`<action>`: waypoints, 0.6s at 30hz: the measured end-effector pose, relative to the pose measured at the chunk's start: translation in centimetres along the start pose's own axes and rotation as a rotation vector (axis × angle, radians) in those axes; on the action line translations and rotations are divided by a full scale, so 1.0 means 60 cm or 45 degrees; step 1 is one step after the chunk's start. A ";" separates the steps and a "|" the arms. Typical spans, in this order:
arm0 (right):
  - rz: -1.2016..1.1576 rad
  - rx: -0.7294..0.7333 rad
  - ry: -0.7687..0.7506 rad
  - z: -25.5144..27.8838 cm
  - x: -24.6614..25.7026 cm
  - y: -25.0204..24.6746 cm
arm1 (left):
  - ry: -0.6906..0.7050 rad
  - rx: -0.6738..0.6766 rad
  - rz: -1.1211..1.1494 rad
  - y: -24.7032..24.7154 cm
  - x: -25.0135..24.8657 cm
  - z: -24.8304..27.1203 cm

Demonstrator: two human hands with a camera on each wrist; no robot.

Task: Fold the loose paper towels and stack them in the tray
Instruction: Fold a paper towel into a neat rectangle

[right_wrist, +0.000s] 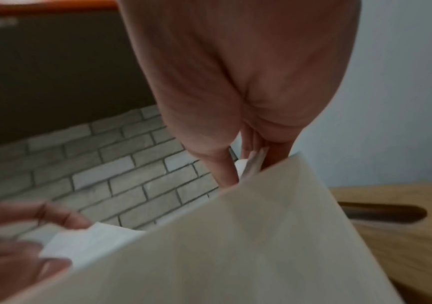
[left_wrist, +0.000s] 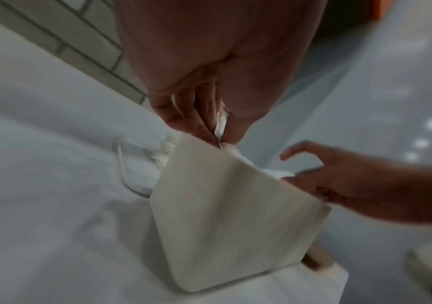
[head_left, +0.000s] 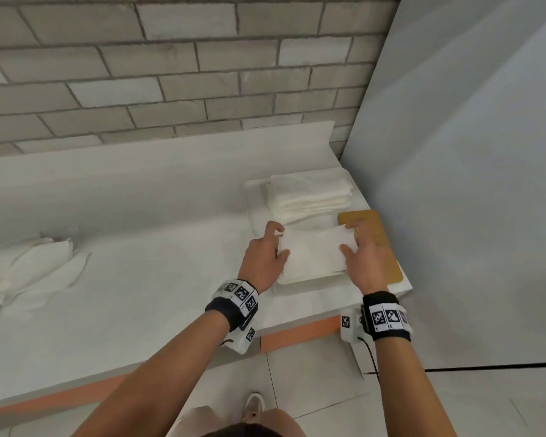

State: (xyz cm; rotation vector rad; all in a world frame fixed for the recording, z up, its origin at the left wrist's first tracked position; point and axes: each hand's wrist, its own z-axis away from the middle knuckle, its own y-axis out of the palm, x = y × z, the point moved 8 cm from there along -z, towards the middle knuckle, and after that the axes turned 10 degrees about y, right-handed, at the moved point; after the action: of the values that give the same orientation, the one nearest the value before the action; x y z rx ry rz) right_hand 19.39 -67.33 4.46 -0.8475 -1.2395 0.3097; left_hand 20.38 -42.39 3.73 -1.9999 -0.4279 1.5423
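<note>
You pinch a folded towel (head_left: 312, 253) at both ends, left hand (head_left: 265, 257) and right hand (head_left: 368, 263), over the tray (head_left: 249, 197) at the counter's right end. Stack (head_left: 309, 193) already there; loose towels (head_left: 35, 266) wait at left edge.

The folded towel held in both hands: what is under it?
Under the folded towel shows the white tray and the counter. What lies directly beneath is covered.
</note>
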 end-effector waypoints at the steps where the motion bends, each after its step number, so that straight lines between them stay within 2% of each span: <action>1: 0.145 0.038 -0.046 -0.006 0.003 0.014 | 0.047 0.056 -0.137 0.013 -0.003 -0.002; 4: 0.439 0.086 -0.126 -0.012 0.012 0.032 | 0.128 0.171 -0.489 0.033 -0.016 -0.001; 6: 0.532 0.084 -0.135 -0.010 0.013 0.031 | 0.205 0.139 -0.635 0.024 -0.031 -0.001; 8: 0.571 -0.028 -0.190 -0.004 0.026 0.014 | 0.367 0.017 -0.688 0.012 -0.053 -0.012; 10: 0.541 -0.121 -0.275 0.002 0.052 0.000 | 0.597 0.047 -0.646 0.025 -0.082 -0.030; 11: 0.522 -0.077 -0.309 0.001 0.062 0.006 | 0.681 0.162 -0.611 0.042 -0.092 -0.037; 12: 0.520 0.043 -0.314 -0.001 0.067 0.024 | 0.707 0.314 -0.593 0.063 -0.094 -0.043; 14: 0.662 0.378 -0.182 -0.008 0.044 0.075 | 0.591 0.645 -0.617 0.100 -0.071 -0.050; 15: 0.760 0.488 -0.102 -0.010 0.027 0.091 | 0.505 0.778 -0.662 0.111 -0.055 -0.053; 18: 0.746 0.590 0.064 -0.020 0.000 0.095 | 0.399 0.984 -0.849 0.106 -0.031 -0.062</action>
State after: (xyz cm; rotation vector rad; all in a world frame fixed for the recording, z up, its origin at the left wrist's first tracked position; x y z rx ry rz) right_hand 21.80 -63.99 0.32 -0.7879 -0.7987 0.9997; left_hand 22.83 -49.34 1.90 -1.2645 -0.2648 0.7777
